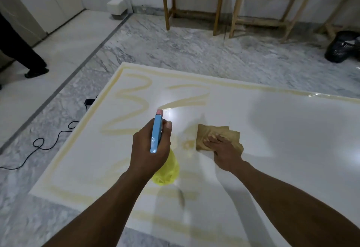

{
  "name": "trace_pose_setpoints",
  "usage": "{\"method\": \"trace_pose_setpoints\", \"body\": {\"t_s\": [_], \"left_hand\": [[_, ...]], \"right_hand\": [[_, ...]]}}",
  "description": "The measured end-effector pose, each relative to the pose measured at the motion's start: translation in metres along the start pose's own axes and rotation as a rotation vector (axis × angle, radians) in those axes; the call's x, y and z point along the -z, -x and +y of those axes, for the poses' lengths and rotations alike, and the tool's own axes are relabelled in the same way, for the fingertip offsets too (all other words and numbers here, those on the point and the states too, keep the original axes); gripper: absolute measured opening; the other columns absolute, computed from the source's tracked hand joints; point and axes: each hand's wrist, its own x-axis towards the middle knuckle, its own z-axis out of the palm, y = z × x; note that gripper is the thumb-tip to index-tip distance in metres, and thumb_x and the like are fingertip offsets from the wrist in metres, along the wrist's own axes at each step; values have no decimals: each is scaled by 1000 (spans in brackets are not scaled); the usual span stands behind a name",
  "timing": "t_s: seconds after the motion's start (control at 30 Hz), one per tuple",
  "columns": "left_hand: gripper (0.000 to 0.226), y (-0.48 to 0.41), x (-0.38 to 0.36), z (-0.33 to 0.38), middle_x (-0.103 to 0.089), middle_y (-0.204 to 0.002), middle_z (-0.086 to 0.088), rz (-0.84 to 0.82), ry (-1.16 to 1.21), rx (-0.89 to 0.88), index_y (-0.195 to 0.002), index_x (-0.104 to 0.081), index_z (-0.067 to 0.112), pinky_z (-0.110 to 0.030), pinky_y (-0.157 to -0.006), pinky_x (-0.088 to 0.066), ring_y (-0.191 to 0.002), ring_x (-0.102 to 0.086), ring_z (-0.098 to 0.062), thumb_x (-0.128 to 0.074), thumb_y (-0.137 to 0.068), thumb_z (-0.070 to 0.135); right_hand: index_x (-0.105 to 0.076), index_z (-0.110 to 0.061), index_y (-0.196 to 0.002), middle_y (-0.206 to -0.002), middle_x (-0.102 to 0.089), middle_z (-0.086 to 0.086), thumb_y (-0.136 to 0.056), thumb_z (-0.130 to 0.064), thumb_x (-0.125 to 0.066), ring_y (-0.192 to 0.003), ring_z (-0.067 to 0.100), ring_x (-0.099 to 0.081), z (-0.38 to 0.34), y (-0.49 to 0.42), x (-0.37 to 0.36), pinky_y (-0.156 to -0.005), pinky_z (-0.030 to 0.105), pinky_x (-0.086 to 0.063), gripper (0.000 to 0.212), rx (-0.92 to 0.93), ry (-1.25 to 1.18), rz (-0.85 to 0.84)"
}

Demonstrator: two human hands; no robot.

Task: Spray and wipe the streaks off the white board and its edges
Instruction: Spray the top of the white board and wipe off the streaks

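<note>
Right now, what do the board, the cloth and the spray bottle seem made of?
White board: likely glossy laminate or coated panel; its surface reflects bright light. Cloth: soft tan fabric, matte and creased. Spray bottle: translucent yellow plastic body, opaque blue head.

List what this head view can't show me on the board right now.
Head view:
Right end of the board: cut off by the frame; near edge partly behind forearms.
Trigger of the spray bottle: wrapped by the left grip.
Surface under the cloth: covered by it and the right grip.
</note>
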Motion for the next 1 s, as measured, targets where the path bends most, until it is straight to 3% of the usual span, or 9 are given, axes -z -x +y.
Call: {"method": "trace_pose_setpoints", "body": {"t_s": [0.27,0.47,0.6,0.67,0.77,0.83,0.9,0.93,1.0], "left_hand": [[39,96,66,-15,-66,-75,-17,-32,-14,-76,-86,-62,12,-56,-66,-59,-63,-70,-35,-57,-105,45],[45,149,106,-27,-68,-77,-18,-49,-12,-82,-86,-61,10,-58,-66,-58,-64,-69,-38,-54,-102,51],[45,161,120,-27,-67,-77,-19,-41,12,-74,-86,-61,9,-57,-66,-59,-64,-69,-38,-55,-102,50],[41,158,124,-26,-68,-77,-19,-37,17,-74,-86,-61,12,-57,-67,-59,-63,-69,-38,-56,-102,49],[37,142,129,-27,-69,-77,-18,-32,12,-60,-86,-61,18,-58,-66,-60,-62,-69,-36,-56,-101,50],[40,125,128,-30,-69,-77,-17,-22,-4,-47,-88,-63,14,-57,-65,-60,-62,-69,-36,-56,-101,51],[43,105,123,-33,-69,-76,-17,-11,-19,-36,-88,-63,11,-56,-65,-59,-61,-69,-35,-56,-101,51],[44,95,121,-33,-68,-75,-17,-10,-21,-33,-87,-63,10,-56,-65,-58,-61,-69,-36,-56,-101,51],[44,73,113,-34,-68,-74,-18,-8,-21,-14,-86,-63,9,-55,-65,-58,-61,-69,-36,-56,-101,50]], "right_hand": [[-58,-24,-137,-146,-53,1,-82,-8,-25,-139,32,-45,-83,106,-54,-108,60,-38,66,-9,6,95],[-58,-24,-137,-149,-48,4,-81,-6,-32,-143,33,-37,-141,167,-76,-112,61,-32,64,-89,-37,35],[-53,-24,-141,-155,-39,0,-93,-5,-35,-147,18,-25,-167,176,-45,-120,42,-27,55,-157,-74,-89],[-56,-29,-139,-152,-45,-5,-97,-10,-39,-142,17,-40,-172,167,-15,-110,27,-36,49,-225,-70,-217],[-71,-26,-112,-110,-69,-1,-95,-16,-47,-92,22,-66,-182,146,35,-67,26,-50,31,-348,-353,-267],[-71,-13,-88,-83,-67,5,-95,-18,-55,-73,22,-62,-173,126,58,-61,29,-45,19,-454,-681,-190],[-64,-2,-75,-75,-59,16,-91,-11,-59,-64,26,-56,-155,106,74,-63,35,-42,19,-544,-1007,-240],[-59,0,-72,-72,-56,18,-83,-7,-66,-57,27,-54,-146,97,79,-59,36,-43,15,-584,-1153,-329],[-60,-5,-78,-73,-57,17,-52,-20,-85,-55,25,-57,-121,67,91,-49,35,-51,39,-725,-1140,-354]]}}
